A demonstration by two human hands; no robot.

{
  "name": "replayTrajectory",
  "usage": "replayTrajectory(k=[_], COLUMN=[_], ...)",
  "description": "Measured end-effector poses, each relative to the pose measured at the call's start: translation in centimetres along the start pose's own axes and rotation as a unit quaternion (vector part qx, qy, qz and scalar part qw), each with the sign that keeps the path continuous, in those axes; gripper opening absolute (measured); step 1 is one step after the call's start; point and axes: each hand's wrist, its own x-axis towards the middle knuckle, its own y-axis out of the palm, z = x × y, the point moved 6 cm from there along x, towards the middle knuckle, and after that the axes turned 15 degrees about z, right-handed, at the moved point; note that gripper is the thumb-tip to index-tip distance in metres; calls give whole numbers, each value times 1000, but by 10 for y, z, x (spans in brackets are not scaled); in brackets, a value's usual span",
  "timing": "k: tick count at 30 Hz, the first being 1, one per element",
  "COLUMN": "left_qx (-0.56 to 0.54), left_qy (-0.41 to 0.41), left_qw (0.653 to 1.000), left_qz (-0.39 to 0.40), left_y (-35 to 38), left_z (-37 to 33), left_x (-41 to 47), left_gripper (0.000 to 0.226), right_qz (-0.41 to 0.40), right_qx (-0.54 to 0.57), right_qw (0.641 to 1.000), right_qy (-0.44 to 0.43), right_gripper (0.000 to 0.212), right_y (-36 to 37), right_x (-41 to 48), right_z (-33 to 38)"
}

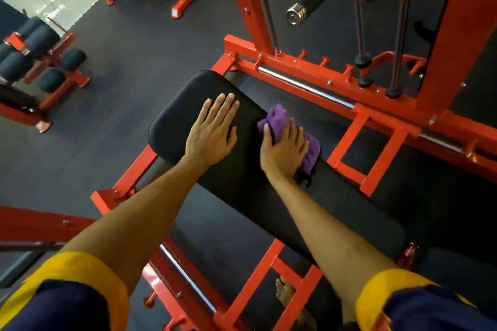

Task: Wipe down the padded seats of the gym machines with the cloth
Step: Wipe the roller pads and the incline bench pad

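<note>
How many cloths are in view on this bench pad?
1. A purple cloth lies bunched under the right hand at the right edge of the black bench pad. The left hand rests flat on the pad, holding nothing. None shows elsewhere.

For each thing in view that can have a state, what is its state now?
purple cloth: bunched, pressed on the pad under the right hand.
right hand: gripping the cloth.
left hand: open, flat on the pad.
black bench pad: uncovered, lying level on its red frame.
</note>
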Motion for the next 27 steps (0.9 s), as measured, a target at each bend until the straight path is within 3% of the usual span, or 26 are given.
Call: replayTrajectory(k=[4,8,10,14,16,18,22,24,27], left_qx=[-11,8,27,27,30,32,46,36,36], left_qy=[10,32,36,52,69,92,132,129,121], left_qw=[1000,999,999,998,996,993,987,988,990], left_qz=[8,21,21,38,49,72,82,73,69], left_y=[8,14,15,18,23,28,35,34,31], left_z=[1,-1,-5,-17,-25,-36,-59,-59,-61], left_x=[-8,-23,-30,-32,-37,-39,-46,-47,-46], left_gripper=[61,60,59,57,59,63,62,60,56], right_qz=[-6,59,52,-4,-10,5,57,40,-3], right_qx=[-71,-124,-110,-12,-28,-86,-161,-153,-49], right_qw=[990,953,967,1000,999,991,952,965,999], right_qy=[-125,-271,-223,6,-13,-104,-255,-207,-8], right_gripper=[74,74,79,85,81,77,80,83,84], right_y=[31,46,32,16,31,52,58,36,13], right_x=[-54,-103,-95,-64,-75,-102,-138,-125,-100], right_z=[11,-47,-72,-64,-37,-25,-76,-107,-113])
